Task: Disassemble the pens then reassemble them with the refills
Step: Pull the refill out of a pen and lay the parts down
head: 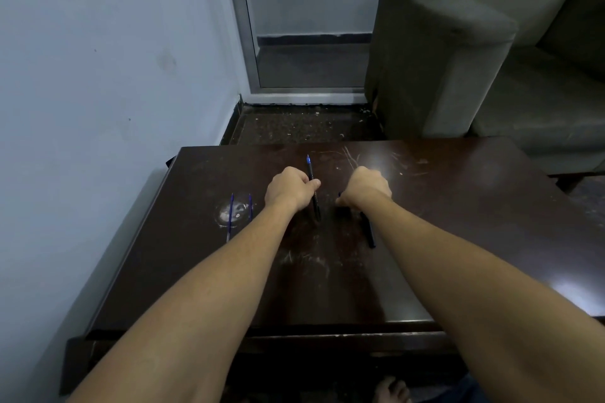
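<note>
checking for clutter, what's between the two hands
Head view: only the blue-tipped pen gripped by the left hand, then bare table up to the right hand.

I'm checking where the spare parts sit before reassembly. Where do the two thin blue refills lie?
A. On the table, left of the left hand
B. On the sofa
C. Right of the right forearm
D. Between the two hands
A: the two refills lie side by side on the table, apart from and to the left of the left hand, which grips a pen.
</note>
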